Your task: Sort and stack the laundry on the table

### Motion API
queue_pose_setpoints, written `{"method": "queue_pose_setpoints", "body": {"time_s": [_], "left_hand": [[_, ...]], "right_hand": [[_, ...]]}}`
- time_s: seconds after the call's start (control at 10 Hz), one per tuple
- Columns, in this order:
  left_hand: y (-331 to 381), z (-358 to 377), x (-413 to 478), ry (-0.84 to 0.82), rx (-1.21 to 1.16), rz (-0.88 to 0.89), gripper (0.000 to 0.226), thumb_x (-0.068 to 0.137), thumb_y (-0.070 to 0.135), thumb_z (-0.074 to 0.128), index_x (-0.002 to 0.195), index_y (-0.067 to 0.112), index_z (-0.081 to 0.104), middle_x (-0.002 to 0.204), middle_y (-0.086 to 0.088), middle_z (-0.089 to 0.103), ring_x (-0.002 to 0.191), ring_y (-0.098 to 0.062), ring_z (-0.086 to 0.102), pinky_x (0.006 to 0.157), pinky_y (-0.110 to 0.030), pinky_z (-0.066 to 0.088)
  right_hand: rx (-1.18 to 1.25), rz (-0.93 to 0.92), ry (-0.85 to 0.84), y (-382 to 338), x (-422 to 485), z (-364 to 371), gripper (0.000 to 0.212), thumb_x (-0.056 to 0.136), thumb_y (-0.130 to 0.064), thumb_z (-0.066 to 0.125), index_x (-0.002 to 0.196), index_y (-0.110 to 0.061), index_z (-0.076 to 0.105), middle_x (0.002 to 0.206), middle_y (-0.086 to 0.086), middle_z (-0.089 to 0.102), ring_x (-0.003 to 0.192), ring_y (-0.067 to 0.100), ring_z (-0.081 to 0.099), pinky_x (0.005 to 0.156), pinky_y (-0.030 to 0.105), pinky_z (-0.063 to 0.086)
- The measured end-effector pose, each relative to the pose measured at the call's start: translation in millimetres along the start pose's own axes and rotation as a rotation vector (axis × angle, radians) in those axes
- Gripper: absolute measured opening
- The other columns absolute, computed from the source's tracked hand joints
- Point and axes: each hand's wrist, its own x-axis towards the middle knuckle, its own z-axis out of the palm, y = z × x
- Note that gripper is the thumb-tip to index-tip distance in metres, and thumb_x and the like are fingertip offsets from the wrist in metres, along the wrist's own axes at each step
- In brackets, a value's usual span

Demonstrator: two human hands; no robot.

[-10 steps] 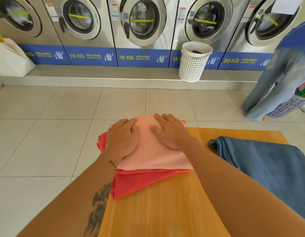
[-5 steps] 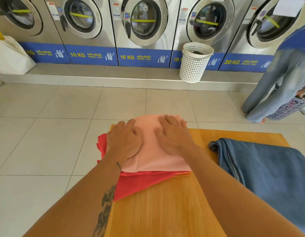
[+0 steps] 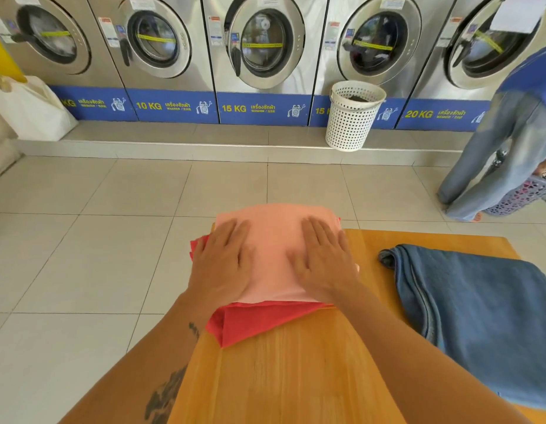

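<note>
A folded pale pink cloth lies on top of a folded red cloth at the far left corner of the wooden table. My left hand rests flat on the pink cloth's left side, fingers spread. My right hand lies flat on its right side. Neither hand grips the fabric. Folded blue denim lies on the table's right part, apart from the stack.
A row of washing machines lines the far wall. A white perforated basket stands on the step before them. A person in jeans stands at the right with a purple basket. A white bag sits far left.
Both hands have slid apart across the pink cloth, the left toward its left edge and the right toward its right edge. The stack stays in place.
</note>
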Motion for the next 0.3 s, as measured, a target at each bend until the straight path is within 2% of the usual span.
{"method": "queue_pose_setpoints", "body": {"time_s": [0.1, 0.2, 0.3], "left_hand": [[-23.8, 0.5, -7.9, -0.076, -0.121, -0.216, 0.055, 0.1, 0.043, 0.017, 0.152, 0.028, 0.029, 0.157, 0.002, 0.033, 0.143, -0.021, 0.031, 0.117, -0.048, 0.022], [-34.9, -15.1, -17.8, -0.083, -0.083, -0.285, 0.052, 0.1, 0.037, 0.018, 0.143, 0.021, 0.044, 0.147, -0.001, 0.047, 0.134, -0.023, 0.042, 0.114, -0.05, 0.029], [-33.2, -36.0, -28.4, -0.02, 0.037, -0.247, 0.045, 0.098, 0.033, 0.02, 0.124, 0.015, 0.052, 0.131, -0.004, 0.057, 0.118, -0.025, 0.053, 0.106, -0.05, 0.038]], "right_hand": [[0.08, 0.101, -0.102, 18.1, -3.0, -11.4, 0.076, 0.096, -0.06, 0.019, 0.157, -0.017, 0.004, 0.167, 0.003, 0.001, 0.153, 0.022, 0.0, 0.122, 0.052, 0.003], [0.134, 0.197, -0.139, 30.3, -20.7, -32.0, 0.072, 0.098, -0.056, 0.021, 0.155, -0.013, 0.015, 0.165, 0.008, 0.011, 0.151, 0.028, 0.012, 0.119, 0.054, 0.008], [0.247, 0.26, -0.143, 32.1, -45.6, -55.9, 0.067, 0.101, -0.049, 0.025, 0.155, -0.011, 0.017, 0.165, 0.01, 0.009, 0.151, 0.029, 0.009, 0.121, 0.05, 0.012]]}}
